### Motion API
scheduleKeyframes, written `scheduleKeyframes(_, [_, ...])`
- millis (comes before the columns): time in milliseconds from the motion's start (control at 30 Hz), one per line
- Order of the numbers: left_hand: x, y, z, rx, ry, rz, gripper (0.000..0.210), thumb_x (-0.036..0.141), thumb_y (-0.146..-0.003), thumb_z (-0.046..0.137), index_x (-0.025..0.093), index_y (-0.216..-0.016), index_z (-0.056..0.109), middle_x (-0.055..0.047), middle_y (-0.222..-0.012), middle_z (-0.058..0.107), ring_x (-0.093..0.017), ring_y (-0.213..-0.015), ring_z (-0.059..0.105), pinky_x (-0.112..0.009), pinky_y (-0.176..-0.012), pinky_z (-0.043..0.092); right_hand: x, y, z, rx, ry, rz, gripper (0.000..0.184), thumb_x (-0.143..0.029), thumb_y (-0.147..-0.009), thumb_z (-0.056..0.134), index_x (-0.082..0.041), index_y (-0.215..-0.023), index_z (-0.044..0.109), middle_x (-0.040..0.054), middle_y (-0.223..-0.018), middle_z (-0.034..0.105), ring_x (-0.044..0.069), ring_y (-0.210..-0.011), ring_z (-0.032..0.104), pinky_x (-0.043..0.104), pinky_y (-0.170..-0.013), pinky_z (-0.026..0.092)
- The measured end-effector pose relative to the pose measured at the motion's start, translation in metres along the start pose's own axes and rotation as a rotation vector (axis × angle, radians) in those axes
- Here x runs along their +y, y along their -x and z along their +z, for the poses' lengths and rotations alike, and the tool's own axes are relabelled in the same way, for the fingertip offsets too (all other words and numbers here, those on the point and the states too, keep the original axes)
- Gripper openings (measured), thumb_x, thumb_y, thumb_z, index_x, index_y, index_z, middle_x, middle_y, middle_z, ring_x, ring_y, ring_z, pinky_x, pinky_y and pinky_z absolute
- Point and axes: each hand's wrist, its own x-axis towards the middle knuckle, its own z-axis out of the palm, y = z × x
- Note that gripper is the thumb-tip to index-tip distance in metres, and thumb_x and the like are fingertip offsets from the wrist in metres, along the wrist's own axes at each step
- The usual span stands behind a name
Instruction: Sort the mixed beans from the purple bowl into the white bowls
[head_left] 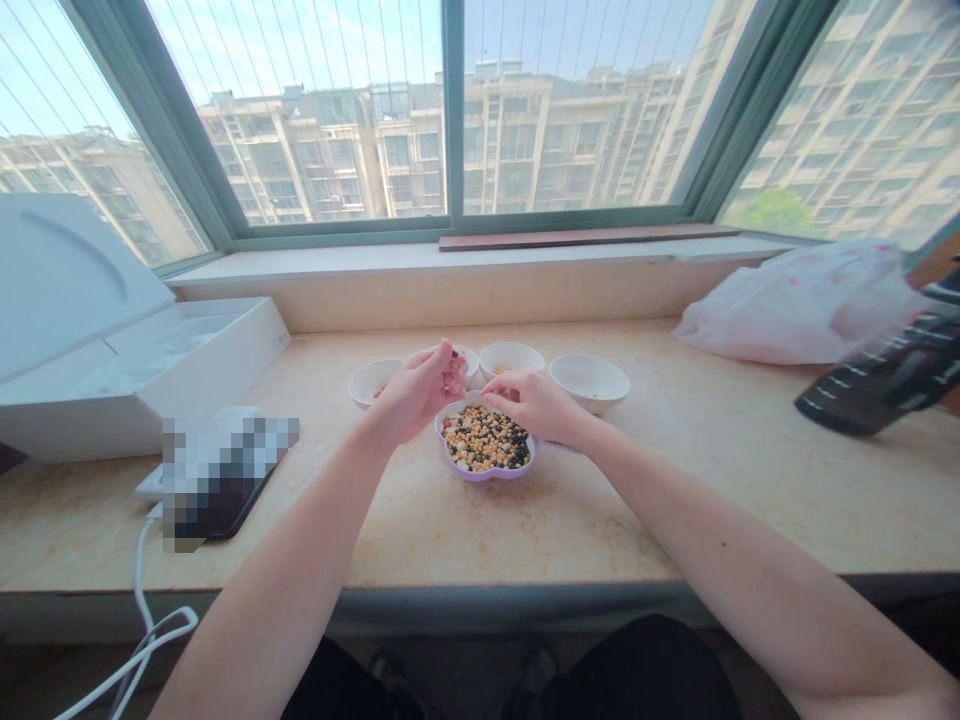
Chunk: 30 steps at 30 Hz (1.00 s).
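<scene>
Forearms (285, 570) (720, 540) flank the purple bowl (489, 475), hands (420, 392) (536, 402) near its far rim.

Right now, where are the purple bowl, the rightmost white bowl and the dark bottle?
Purple bowl (487, 476): head view, on its front wall.
Rightmost white bowl (591, 371): head view, inner back wall.
Dark bottle (866, 378): head view, on its body.

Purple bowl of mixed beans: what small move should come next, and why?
Perhaps the right hand's grip should pinch a bean from the purple bowl: it is at the bowl's far side, and black and yellow beans lie mixed inside.
</scene>
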Motion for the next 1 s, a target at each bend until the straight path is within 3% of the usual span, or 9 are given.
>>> scheduleKeyframes(333, [0.001,0.004,0.003,-0.081,-0.078,-0.037,0.041,0.049,-0.077,0.081,0.014,-0.073,0.061,0.003,-0.065,0.052,-0.006,-0.057,0.045,-0.019,-0.055,0.037,0.003,0.000,0.002,-0.012,0.000,-0.017,0.020,-0.027,-0.093,0.059,-0.018,-0.093,0.077,0.0049,-0.084,0.075,0.016,-0.072,0.061,0.028,-0.065,0.038])
scheduleKeyframes(467, [0.001,0.003,0.005,-0.058,-0.198,0.000,0.030,0.035,-0.074,0.083,0.014,-0.072,0.061,0.003,-0.068,0.056,-0.006,-0.058,0.047,-0.020,-0.058,0.039,0.002,0.000,0.001,-0.011,0.002,-0.016,0.020,-0.026,-0.092,0.058,-0.018,-0.092,0.077,0.0042,-0.083,0.074,0.015,-0.072,0.061,0.028,-0.065,0.038])
scheduleKeyframes(600, [-0.005,0.001,0.004,-0.033,-0.487,0.067,0.017,0.028,-0.076,0.078,0.016,-0.081,0.068,0.000,-0.077,0.065,-0.009,-0.065,0.055,-0.024,-0.066,0.044,0.002,-0.001,0.001,-0.013,0.023,-0.034,0.020,-0.025,-0.092,0.058,-0.017,-0.084,0.075,0.0034,-0.076,0.072,0.014,-0.067,0.058,0.028,-0.063,0.036])
scheduleKeyframes(800, [-0.018,-0.001,-0.002,-0.049,-1.272,0.249,0.008,0.020,-0.086,0.067,0.019,-0.083,0.074,-0.002,-0.079,0.068,-0.014,-0.074,0.061,-0.027,-0.071,0.044,0.003,-0.002,0.001,-0.018,0.024,-0.061,0.024,-0.026,-0.094,0.056,-0.016,-0.088,0.076,0.0030,-0.074,0.071,0.013,-0.066,0.056,0.027,-0.063,0.035])
scheduleKeyframes(1000, [-0.018,-0.002,-0.006,-0.078,-1.390,0.292,0.011,0.020,-0.089,0.065,0.020,-0.089,0.075,-0.002,-0.083,0.070,-0.015,-0.074,0.063,-0.027,-0.071,0.046,0.003,-0.002,0.000,-0.010,0.027,-0.037,0.023,-0.026,-0.094,0.056,-0.017,-0.092,0.077,0.0040,-0.077,0.072,0.015,-0.069,0.058,0.028,-0.064,0.036])
